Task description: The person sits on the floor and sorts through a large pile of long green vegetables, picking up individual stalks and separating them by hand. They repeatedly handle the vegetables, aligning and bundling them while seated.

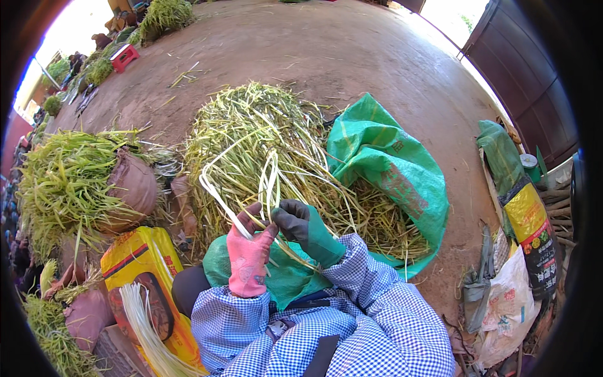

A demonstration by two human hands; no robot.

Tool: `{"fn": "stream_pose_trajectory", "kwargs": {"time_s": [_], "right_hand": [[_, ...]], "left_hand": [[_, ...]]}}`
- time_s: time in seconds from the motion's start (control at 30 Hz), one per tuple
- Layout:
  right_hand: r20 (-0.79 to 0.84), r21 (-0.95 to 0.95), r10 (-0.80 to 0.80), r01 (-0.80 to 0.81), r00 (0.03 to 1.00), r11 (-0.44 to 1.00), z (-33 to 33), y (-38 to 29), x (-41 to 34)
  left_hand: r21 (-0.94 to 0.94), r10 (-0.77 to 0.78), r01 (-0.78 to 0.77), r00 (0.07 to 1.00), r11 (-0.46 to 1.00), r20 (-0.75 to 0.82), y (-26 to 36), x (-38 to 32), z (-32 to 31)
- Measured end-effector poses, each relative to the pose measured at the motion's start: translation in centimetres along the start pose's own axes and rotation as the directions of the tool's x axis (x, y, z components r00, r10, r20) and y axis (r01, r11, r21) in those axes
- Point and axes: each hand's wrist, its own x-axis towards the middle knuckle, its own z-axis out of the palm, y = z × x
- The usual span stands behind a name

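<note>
My left hand [249, 254], in a pink glove with dark fingertips, grips a few pale plant stalks [220, 198] that bend above it. Close beside it is my right hand [308, 231], in a green glove with dark grey coated fingers. Its thumb and fingertips pinch the base of a looped whitish stalk [270, 176]. Fingertips of both hands nearly meet over a green woven sack [292, 278] across my lap. Just beyond lies a large heap of yellow-green stalks [254, 127], partly on an opened green woven sack [391, 146].
Leafy green bundles [66, 184] lie at left, near a yellow bag [141, 254] topped by a bunch of trimmed pale strands [150, 325]. A red stool [124, 57] stands farther off. White sack [504, 306], black-and-yellow bag [530, 231] and sticks [560, 207] line the right side by a metal door [523, 70].
</note>
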Motion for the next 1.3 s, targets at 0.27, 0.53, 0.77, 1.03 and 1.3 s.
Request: {"fn": "stream_pose_trajectory", "kwargs": {"time_s": [0.27, 0.53, 0.77, 1.03, 1.3], "right_hand": [[-0.216, -0.214, -0.243, 0.197, 0.946, 0.957, -0.1, 2.5, -1.4], [-0.283, -0.728, -0.312, 0.008, 0.907, 0.685, -5.2, 4.8, -7.1], [-0.633, -0.764, 0.059, -0.610, 0.772, -0.209, -13.8, 5.2, -8.5], [0.051, -0.858, -0.469, 0.279, 0.882, 0.431, -3.5, -1.2, -4.8], [-0.130, -0.086, -0.268, 0.258, 0.955, 0.962, -1.1, 0.7, -2.2]], "left_hand": [[0.037, -0.075, 0.076, 0.997, 0.996, -0.029, 1.2, -0.2, 0.1], [-0.007, -0.039, 0.039, 0.997, 0.999, -0.069, 0.8, 0.0, 0.1], [-0.005, -0.076, 0.076, 0.993, 0.997, -0.094, 1.2, -0.1, 0.2], [0.093, -0.127, 0.120, 0.989, 0.988, 0.076, 0.8, -0.2, 0.0], [0.164, -0.134, 0.120, 0.988, 0.979, 0.074, 0.9, -0.7, 0.1]]}}
